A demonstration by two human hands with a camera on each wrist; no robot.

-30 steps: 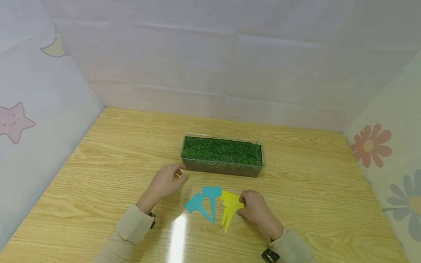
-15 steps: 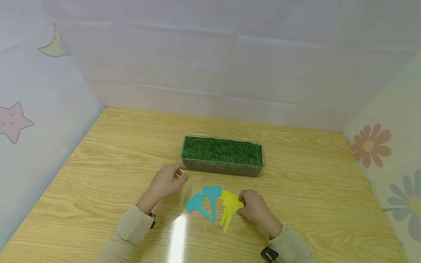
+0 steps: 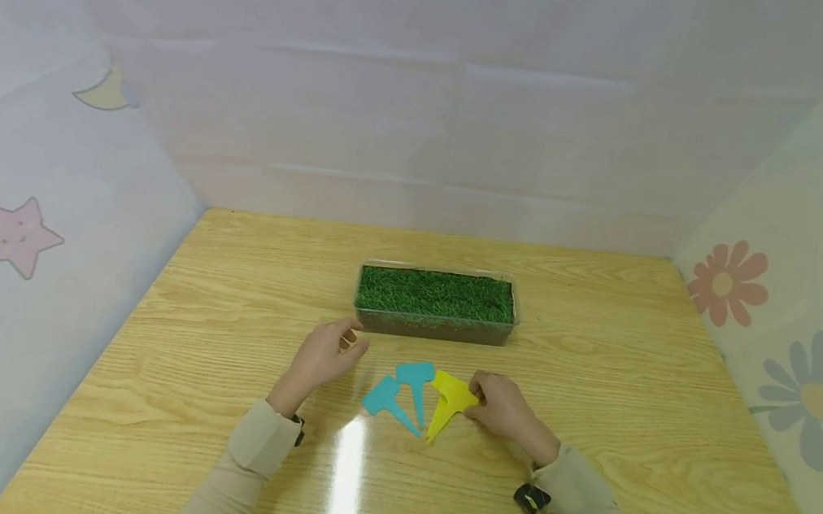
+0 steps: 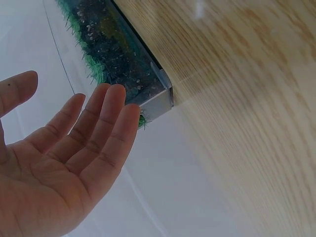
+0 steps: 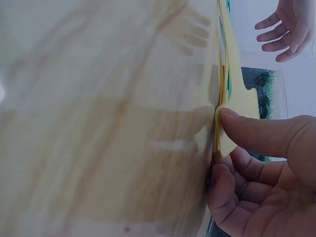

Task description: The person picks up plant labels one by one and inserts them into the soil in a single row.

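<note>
My right hand (image 3: 504,410) pinches the head of a yellow T-shaped plant label (image 3: 455,394) between thumb and fingers, low over the table. That label overlaps a second yellow one, mostly hidden beneath it. To their left, two blue plant labels lie flat, one upright in view (image 3: 415,378) and one slanted (image 3: 385,398). My left hand (image 3: 322,354) holds nothing; its fingers are loosely bent near the front left corner of a clear box (image 3: 434,329) filled with dark soil and green grass. In the left wrist view, the left palm (image 4: 54,173) faces the camera with fingers extended.
The grass box stands at the middle of the wooden table (image 3: 616,348), beyond the labels. Pale printed sheets (image 3: 421,144) wall in the back and both sides. Glare (image 3: 345,480) lies on the table's front part.
The pinched yellow label has turned, its pointed tip swinging left over the other yellow one. My right hand has shifted very slightly; my left hand stays where it was.
</note>
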